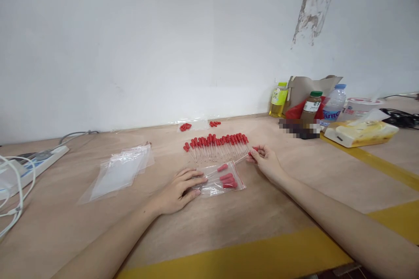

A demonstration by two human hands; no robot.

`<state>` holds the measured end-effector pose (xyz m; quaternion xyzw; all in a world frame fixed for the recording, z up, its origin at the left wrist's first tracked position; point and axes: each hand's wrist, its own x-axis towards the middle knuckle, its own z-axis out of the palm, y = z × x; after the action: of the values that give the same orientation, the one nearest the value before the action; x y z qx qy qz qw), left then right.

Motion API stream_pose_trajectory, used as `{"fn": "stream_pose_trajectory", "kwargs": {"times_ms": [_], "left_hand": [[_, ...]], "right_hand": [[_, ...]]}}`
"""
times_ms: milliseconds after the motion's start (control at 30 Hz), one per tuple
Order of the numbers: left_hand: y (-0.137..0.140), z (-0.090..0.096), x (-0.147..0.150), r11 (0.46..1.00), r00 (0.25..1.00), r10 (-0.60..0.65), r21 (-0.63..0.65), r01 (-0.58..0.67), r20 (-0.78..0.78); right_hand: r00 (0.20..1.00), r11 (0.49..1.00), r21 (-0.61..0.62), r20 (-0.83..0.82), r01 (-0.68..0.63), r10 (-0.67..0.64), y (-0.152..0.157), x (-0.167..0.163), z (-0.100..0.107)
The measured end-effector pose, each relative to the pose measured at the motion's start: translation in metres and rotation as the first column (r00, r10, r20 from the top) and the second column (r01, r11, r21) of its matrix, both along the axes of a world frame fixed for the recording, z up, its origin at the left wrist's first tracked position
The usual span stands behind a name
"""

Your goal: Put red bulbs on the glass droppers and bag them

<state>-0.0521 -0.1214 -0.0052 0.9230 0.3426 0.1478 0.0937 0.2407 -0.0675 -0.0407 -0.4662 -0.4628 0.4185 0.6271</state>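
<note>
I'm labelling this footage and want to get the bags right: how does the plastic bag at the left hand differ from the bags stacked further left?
The nearer bag holds red-topped droppers; the stacked bags show none inside. The nearer bag lies singly, while the stacked bags overlap. The left hand touches the nearer bag, but no hand touches the stacked bags. Both are see-through and lie on the table.

- Under the fingers of the left hand (179, 192): a clear, flat plastic bag (212, 189), red-bulbed slim droppers (228, 178) inside.
- Between the right hand's (269, 162) fingers: one red-bulbed clear dropper (252, 153).
- Beyond both hands' fingers: a row of red-bulbed clear droppers (212, 140).
- Left of the left fingers: flat clear plastic bags (116, 172).
- Right of the right fingers: an oblong yellow-and-white tissue pack (362, 133).
</note>
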Motion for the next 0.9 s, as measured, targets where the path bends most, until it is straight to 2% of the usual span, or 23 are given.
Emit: {"fn": "stream_pose_trajectory", "kwargs": {"times_ms": [200, 333, 400, 467, 533, 600, 767, 900], "left_hand": [[0.002, -0.002, 0.0, 1.0, 1.0, -0.006, 0.01, 0.006, 0.018], [0.002, -0.002, 0.0, 1.0, 1.0, -0.005, 0.008, 0.005, 0.004], [0.002, -0.001, 0.0, 1.0, 1.0, -0.003, 0.003, 0.003, -0.004], [0.001, -0.001, 0.001, 1.0, 1.0, -0.001, -0.002, 0.001, -0.008], [0.001, -0.001, 0.001, 1.0, 1.0, -0.004, -0.005, 0.004, -0.005], [0.001, -0.001, 0.001, 1.0, 1.0, -0.007, -0.005, 0.007, 0.003], [0.002, -0.002, 0.001, 1.0, 1.0, -0.008, -0.007, 0.008, 0.03], [0.003, -0.003, 0.001, 1.0, 0.999, -0.004, -0.016, 0.005, 0.041]], "right_hand": [[1.0, 1.0, -0.022, -0.01, 0.008, -0.009, -0.002, 0.005, 0.003], [0.996, 0.994, -0.077, -0.052, -0.073, 0.069, -0.009, 0.0, 0.003], [0.993, 0.988, -0.105, 0.034, -0.112, 0.117, -0.012, -0.004, 0.002], [0.962, 0.987, -0.093, 0.228, -0.133, 0.151, -0.016, -0.007, 0.002], [0.889, 0.986, -0.044, 0.427, -0.16, 0.163, -0.018, -0.009, 0.002], [0.822, 0.981, 0.0, 0.545, -0.196, 0.164, -0.019, -0.011, 0.002], [0.759, 0.972, 0.029, 0.63, -0.233, 0.164, -0.017, -0.017, -0.002], [0.765, 0.947, 0.023, 0.596, -0.322, 0.245, -0.02, -0.022, 0.001]]}}
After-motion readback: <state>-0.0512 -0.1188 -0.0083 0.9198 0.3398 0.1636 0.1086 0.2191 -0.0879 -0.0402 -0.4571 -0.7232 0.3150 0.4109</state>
